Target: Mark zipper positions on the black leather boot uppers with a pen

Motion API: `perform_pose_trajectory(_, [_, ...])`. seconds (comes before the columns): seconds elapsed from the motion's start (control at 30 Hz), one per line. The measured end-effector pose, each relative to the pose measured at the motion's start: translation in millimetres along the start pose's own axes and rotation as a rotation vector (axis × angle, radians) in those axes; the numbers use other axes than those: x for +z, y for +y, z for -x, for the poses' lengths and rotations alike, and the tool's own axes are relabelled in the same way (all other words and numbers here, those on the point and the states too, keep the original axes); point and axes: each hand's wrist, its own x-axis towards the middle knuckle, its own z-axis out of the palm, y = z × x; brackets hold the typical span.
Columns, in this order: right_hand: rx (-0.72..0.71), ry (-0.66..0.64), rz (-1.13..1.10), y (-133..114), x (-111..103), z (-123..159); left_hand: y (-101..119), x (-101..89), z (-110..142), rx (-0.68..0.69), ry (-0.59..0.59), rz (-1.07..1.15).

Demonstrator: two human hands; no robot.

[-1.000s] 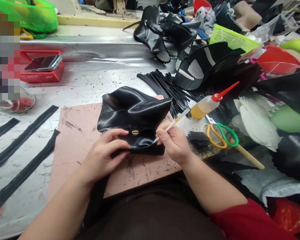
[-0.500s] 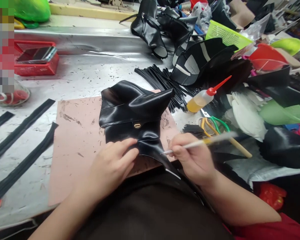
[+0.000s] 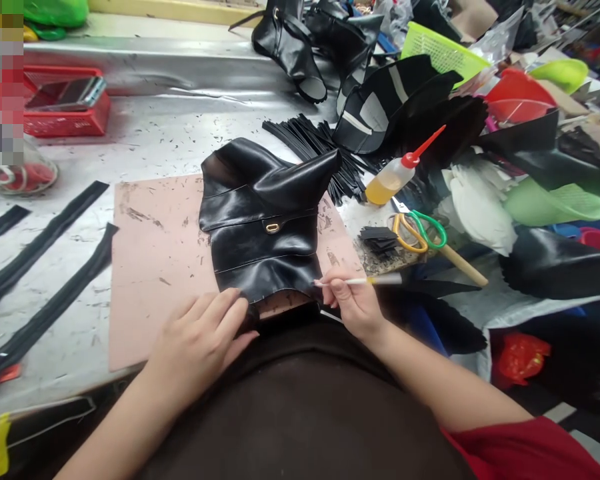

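Observation:
A black leather boot upper with a small gold buckle lies spread on a pink cutting board. My left hand rests on the upper's near edge, fingers together and pinching the leather. My right hand is closed on a thin white brush, whose tip touches the upper's lower right corner.
A glue bottle with a red nozzle, scissors and a wooden stick lie right of the board. Black strips lie on the metal table at left. A red tray holds a phone. Boots and leather pieces are piled behind and right.
The upper has been unfolded and flattened toward me. Both hands slid down to its near edge. The brush swung from pointing up-right to lying nearly level.

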Motion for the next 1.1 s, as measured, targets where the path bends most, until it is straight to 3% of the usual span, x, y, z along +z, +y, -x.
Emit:
perform_pose_trajectory(0.13, [-0.311,-0.074,0.367,-2,-8,5,4,-9.9,0,0.005,0.036,0.092])
perform_pose_trajectory(0.27, [-0.440,-0.145,0.639,1,-10,11,-2,-14.6,-16,-0.116,0.027,0.318])
perform_pose_trajectory(0.33, [-0.518,-0.147,0.703,4,-12,10,-10,-11.9,-34,-0.159,-0.078,0.535])
perform_pose_trajectory(0.43, [-0.680,-0.122,0.767,9,-19,4,-20,-1.4,-64,-0.153,-0.338,0.785])
perform_pose_trajectory(0.57, [-0.828,-0.100,0.792,19,-33,-5,-24,12.4,-91,-0.064,-0.488,0.762])
perform_pose_trajectory(0.7, [-0.772,-0.234,0.847,21,-39,-3,-21,15.9,-98,0.172,-0.504,0.609])
perform_pose_trajectory(0.83, [-0.600,-0.339,0.789,10,-42,0,-21,17.7,-101,0.235,-0.515,0.489])
perform_pose_trajectory(1.1, [-0.341,-0.086,0.470,-23,-32,2,-21,21.2,-94,0.224,-0.505,0.511])
